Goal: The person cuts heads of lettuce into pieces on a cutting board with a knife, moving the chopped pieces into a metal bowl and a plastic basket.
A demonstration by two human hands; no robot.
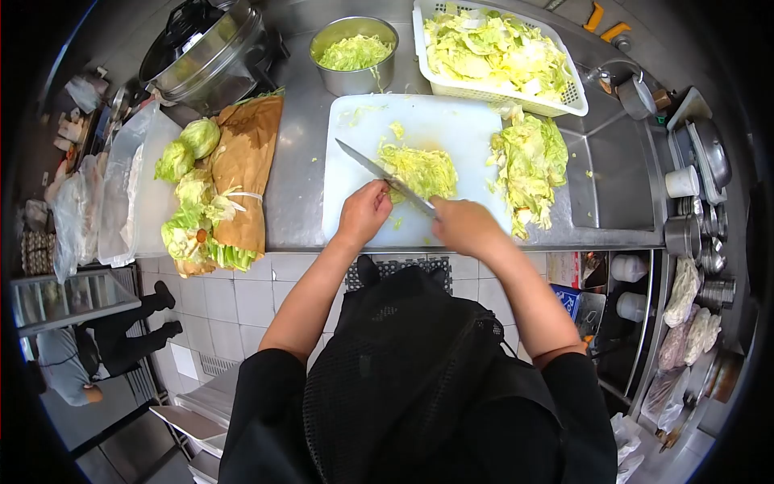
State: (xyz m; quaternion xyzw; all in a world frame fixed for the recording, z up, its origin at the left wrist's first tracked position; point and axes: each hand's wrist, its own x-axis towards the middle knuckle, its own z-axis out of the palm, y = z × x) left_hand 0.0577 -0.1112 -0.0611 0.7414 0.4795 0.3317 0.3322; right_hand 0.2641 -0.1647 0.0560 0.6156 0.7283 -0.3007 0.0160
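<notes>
A long kitchen knife (373, 167) lies diagonally over a white cutting board (343, 206), its tip toward the far left. My right hand (469, 228) is closed around its handle. Beside the blade, my left hand (365, 212) has its fingers curled in; its fingertips are at or very near the blade, and what they hold, if anything, is hidden. Shredded lettuce (423, 171) is heaped under and beyond the knife. Loose lettuce leaves (528, 165) are piled at the board's right edge.
Behind the board stand a metal pot (355, 82) of shredded lettuce and a white basket (500, 95) of leaves. Whole lettuces (200, 137) and a brown paper bag (246, 153) lie left. A sink (617, 189) is right. Another person (68, 363) is at far left.
</notes>
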